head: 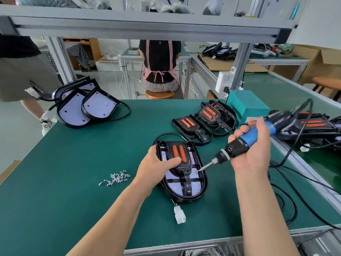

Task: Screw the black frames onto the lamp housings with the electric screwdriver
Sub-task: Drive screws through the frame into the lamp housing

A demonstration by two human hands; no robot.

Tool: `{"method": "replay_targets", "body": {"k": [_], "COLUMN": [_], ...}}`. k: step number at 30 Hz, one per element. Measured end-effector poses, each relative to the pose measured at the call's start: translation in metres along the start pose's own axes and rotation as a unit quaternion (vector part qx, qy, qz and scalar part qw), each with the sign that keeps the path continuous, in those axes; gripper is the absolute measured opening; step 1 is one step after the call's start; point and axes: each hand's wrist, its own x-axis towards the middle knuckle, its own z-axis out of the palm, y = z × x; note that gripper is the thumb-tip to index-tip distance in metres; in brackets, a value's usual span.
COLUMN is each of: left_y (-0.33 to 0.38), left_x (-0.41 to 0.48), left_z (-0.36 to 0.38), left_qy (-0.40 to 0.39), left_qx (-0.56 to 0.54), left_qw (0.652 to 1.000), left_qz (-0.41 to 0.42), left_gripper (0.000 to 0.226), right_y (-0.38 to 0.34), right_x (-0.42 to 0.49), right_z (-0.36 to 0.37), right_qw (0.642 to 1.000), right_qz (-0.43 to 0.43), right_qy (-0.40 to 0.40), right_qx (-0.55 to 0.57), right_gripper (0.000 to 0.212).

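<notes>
Near the bottom centre, a white connector (179, 215) is seen on the green table (64, 200). Just above it one lamp housing (197, 191) is laid, its long axis running up the frame, rounded end toward the bottom. One black frame (184, 166) with two orange strips is seated in it. The housing is gripped by the left hand (158, 163), palm down, thumb across the frame. The electric screwdriver (239, 143) is held in the closed right hand (252, 145), pointed down-left, its bit at the frame's right edge. One pile of screws (116, 179) lies to the left. Further up, two framed housings (203, 122) are seen, and at upper left at least two bare housings (86, 106).
</notes>
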Motion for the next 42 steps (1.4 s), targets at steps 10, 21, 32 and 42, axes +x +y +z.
{"method": "replay_targets", "body": {"k": [10, 21, 32, 42], "left_y": [-0.003, -0.005, -0.006, -0.005], "left_x": [0.002, 0.004, 0.004, 0.003], "left_z": [0.001, 0.003, 0.003, 0.004], "left_qy": [0.004, 0.003, 0.0, -0.001], "left_qx": [-0.021, -0.03, -0.043, -0.048], "left_qw": [1.0, 1.0, 0.999, 0.999], "left_qz": [0.0, 0.002, 0.003, 0.005], "left_gripper": [0.072, 0.085, 0.088, 0.091], "right_y": [0.004, 0.011, 0.022, 0.024], "right_x": [-0.021, -0.023, -0.021, -0.026], "right_z": [0.046, 0.05, 0.047, 0.05], "right_qw": [0.97, 0.961, 0.955, 0.945], "right_qz": [-0.055, -0.055, -0.04, -0.049], "right_qy": [-0.11, -0.117, -0.14, -0.173], "right_qx": [-0.212, -0.245, -0.26, -0.273], "right_gripper": [0.017, 0.016, 0.018, 0.013]}}
